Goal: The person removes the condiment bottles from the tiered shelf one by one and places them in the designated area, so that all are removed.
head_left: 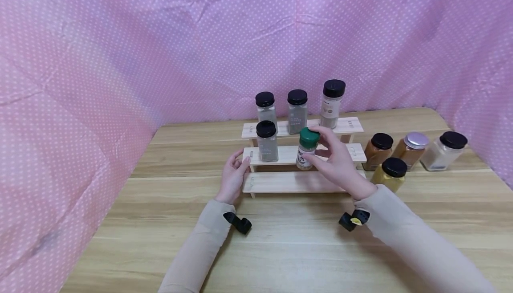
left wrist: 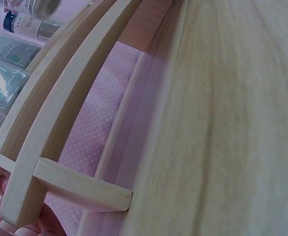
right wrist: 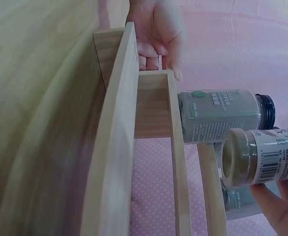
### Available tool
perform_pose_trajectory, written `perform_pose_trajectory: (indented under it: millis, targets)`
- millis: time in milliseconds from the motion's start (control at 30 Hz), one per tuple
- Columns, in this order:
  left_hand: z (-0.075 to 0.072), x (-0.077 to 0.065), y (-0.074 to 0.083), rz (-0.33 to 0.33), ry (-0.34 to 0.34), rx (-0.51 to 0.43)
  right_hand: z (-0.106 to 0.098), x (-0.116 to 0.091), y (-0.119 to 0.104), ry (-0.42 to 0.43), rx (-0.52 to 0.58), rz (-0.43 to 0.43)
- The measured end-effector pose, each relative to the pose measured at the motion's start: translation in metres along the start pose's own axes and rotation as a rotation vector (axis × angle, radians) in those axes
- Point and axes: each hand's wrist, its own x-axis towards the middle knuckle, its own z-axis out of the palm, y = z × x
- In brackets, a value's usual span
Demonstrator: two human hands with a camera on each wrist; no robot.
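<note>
**Above the middle tier [head_left: 287, 153], a green-capped jar [head_left: 307, 149] is hovering near the front edge**

Over that board, to the right of a black-capped jar [head_left: 267, 146], the right hand [head_left: 336, 161] is holding the green-capped jar; its fingers are grasping both lid and label, and the base is seemingly hanging clear of the wood. At the left end of the rack [head_left: 282, 156], the left hand [head_left: 232, 177] is gripping the wood with its fingers.

The front edge is looking like the main danger: with the base landing half over it, the jar could be toppling onto the bottom tier [head_left: 296, 182]. Swinging left could be knocking the black-capped jar; pushing too far back could be jolting the tall jar [head_left: 331, 106] on the top tier [head_left: 352, 125]. Should the left hand be loosening, such a bump could be shifting the rack. The right sleeve [head_left: 405, 226] is passing near a yellow jar [head_left: 386, 180] standing on the desk [head_left: 296, 248], so a dipping forearm could be brushing it over.
</note>
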Motion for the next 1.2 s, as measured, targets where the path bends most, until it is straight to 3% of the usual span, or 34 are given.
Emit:
perform_pose_trajectory:
  millis: [200, 500, 767, 1067, 1200]
  targets:
    - [-0.001, 0.001, 0.0, 0.007, -0.005, 0.0, -0.006, -0.009, -0.004, -0.039, 0.009, 0.034]
    - [-0.001, 0.001, 0.0, 0.003, -0.003, -0.01, -0.016, -0.023, -0.003, -0.054, 0.046, -0.02]
    - [0.0, 0.0, 0.0, 0.009, -0.005, -0.005, -0.033, -0.043, -0.003, -0.039, -0.035, -0.031]
    - [0.0, 0.001, -0.002, -0.003, 0.0, -0.028, -0.061, -0.054, 0.0, 0.05, 0.049, -0.201]
    - [0.001, 0.002, -0.002, -0.007, -0.005, -0.036, -0.082, -0.058, 0.002, 0.04, 0.186, -0.289]
